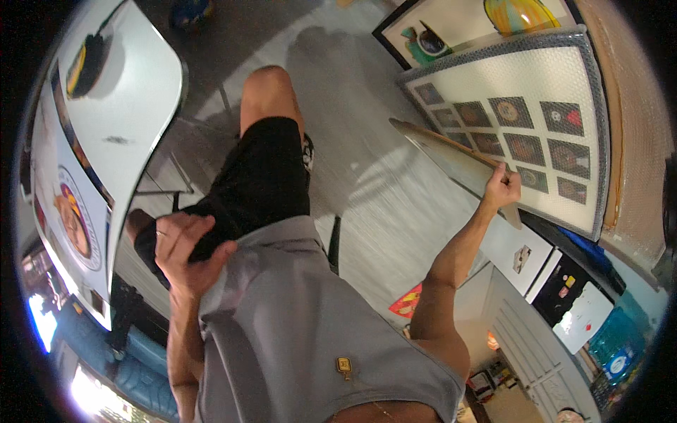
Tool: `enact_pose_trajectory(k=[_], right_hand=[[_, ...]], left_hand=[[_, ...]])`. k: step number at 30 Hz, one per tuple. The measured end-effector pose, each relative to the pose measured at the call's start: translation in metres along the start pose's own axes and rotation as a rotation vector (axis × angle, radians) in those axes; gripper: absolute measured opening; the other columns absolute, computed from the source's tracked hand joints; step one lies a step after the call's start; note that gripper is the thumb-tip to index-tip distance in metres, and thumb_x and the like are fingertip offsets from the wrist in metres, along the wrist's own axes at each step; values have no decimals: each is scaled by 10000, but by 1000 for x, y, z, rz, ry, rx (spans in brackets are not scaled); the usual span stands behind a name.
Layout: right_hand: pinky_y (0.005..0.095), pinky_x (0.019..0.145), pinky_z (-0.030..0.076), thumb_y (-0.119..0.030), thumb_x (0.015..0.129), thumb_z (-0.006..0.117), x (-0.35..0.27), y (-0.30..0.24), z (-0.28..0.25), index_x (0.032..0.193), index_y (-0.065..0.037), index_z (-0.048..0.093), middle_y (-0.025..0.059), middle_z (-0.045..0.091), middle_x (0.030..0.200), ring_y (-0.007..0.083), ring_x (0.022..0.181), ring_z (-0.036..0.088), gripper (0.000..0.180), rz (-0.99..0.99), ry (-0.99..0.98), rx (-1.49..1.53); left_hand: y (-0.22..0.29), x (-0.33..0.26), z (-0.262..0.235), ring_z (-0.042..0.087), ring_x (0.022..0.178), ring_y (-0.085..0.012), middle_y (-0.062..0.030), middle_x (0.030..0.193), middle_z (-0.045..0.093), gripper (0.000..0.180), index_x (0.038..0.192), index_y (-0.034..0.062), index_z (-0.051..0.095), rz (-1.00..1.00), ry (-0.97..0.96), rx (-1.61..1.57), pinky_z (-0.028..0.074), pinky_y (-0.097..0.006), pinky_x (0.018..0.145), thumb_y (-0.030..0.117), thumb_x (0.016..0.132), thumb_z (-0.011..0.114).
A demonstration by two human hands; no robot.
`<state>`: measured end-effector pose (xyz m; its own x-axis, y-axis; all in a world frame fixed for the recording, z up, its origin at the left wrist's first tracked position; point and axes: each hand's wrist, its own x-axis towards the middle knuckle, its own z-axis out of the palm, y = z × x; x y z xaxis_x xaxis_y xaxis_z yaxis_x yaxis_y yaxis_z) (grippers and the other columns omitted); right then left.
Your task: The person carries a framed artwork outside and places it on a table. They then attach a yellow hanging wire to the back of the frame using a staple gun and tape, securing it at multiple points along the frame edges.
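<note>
My right hand point(502, 185), its arm stretched out to the right, has its fingers closed over the edge of a thin flat board point(451, 158). The board is seen nearly edge-on, with a brownish edge and a pale greyish side. It stands tilted in front of a bubble-wrapped picture frame point(547, 176) that holds rows of small square pictures. My left hand point(187, 250) is empty over my thigh, fingers loosely bent and thumb apart.
A white table point(134, 77) at the left bears a dark and yellow object point(86, 67) and a sheet with a round emblem point(77, 222). Behind the wrapped frame leans a black-framed picture point(462, 35). A white door point(532, 349) stands at the lower right.
</note>
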<state>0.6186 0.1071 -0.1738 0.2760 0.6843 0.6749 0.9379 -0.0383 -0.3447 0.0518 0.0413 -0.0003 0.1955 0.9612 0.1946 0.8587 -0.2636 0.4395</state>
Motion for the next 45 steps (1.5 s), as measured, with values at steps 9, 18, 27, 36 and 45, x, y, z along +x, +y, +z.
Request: enact_pose_trajectory(k=[9, 18, 27, 36, 45], right_hand=[[318, 456, 335, -174, 774, 625, -3, 13, -77, 599, 32, 535, 54, 494, 547, 138, 525, 413, 285, 492, 293, 333], [402, 643, 480, -263, 805, 537, 42, -52, -134, 693, 99, 614, 170, 594, 729, 274, 702, 574, 387, 332, 359, 313], [377, 693, 500, -211, 783, 540, 155, -212, -257, 820, 20, 603, 124, 575, 822, 236, 722, 578, 242, 59, 320, 430], [350, 710, 470, -238, 852, 496, 166, -357, -179, 847, -1, 537, 100, 503, 850, 212, 732, 524, 240, 211, -51, 1017], [333, 713, 438, -268, 879, 466, 185, -573, -146, 848, -21, 487, 86, 450, 848, 197, 736, 479, 249, 180, -630, 1297]], left_hand=[[7, -1, 4, 575, 804, -238, -82, 826, 613, 416, 901, 45, 663, 21, 0, -52, 469, -343, 713, 293, 614, 833], [5, 34, 78, 583, 1019, -335, -188, 1102, 592, 808, 1239, -11, 490, -151, -203, -550, 466, -385, 893, 396, 626, 823], [20, 60, 216, 436, 1231, -284, -155, 1302, 480, 1062, 1366, 79, 354, -296, -431, -1021, 333, -367, 1056, 379, 501, 893], [41, 44, 184, 613, 991, -189, -89, 1142, 627, 704, 1224, 79, 554, 306, -114, -1561, 492, -323, 886, 260, 611, 850], [6, -14, -78, 622, 927, -189, -111, 1080, 650, 646, 1147, 3, 599, 51, -111, -1534, 520, -334, 805, 134, 572, 864]])
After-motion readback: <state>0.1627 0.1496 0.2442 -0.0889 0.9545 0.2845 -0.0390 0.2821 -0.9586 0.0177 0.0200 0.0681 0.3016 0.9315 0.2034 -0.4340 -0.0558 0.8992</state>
